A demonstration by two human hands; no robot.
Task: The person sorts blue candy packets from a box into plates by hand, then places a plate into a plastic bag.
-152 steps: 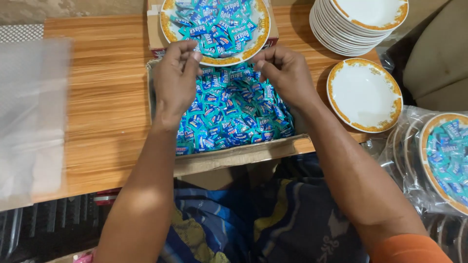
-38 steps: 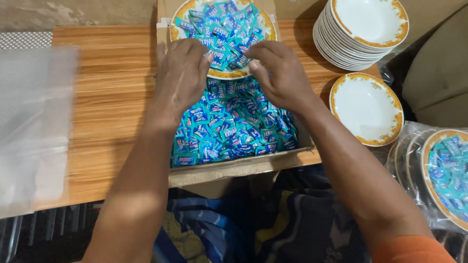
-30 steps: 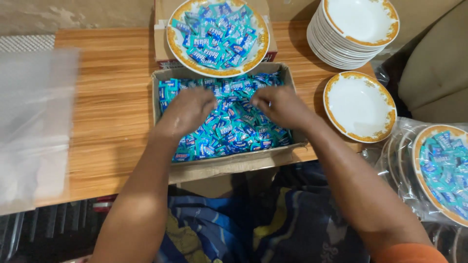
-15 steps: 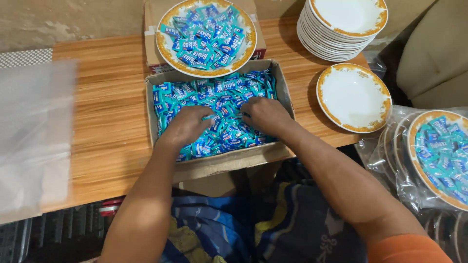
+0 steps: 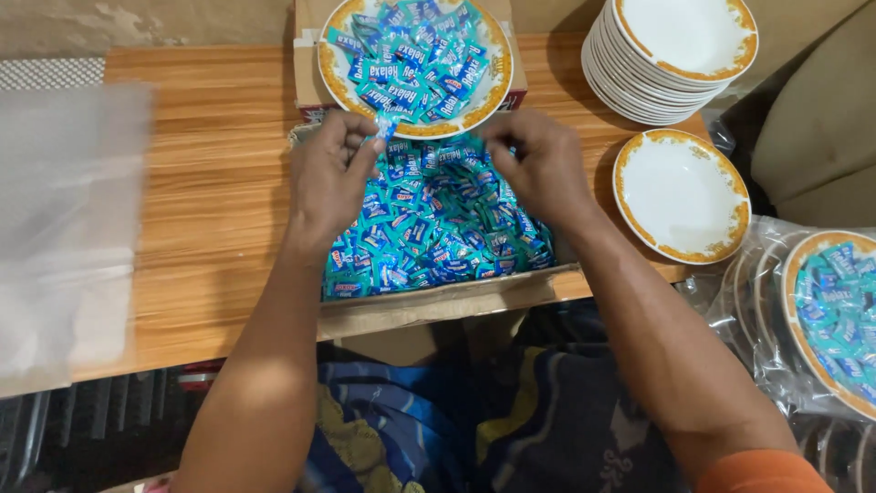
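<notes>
Candies (image 5: 429, 224) in shiny blue wrappers filled the cardboard box (image 5: 438, 306) at middle frame. Left hand (image 5: 330, 178) pinched one small wrapper; right hand (image 5: 538, 164) curled over the pile, below a round gold-rimmed plate (image 5: 339, 78) heaped with candies

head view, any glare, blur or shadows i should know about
Head view: soft, even light, sweets in the cardboard box sharp; the clear plastic sheet at left looks hazy and washed out; the left hand and right hand cast only faint shadows; the filled plate is cut off at top.
</notes>
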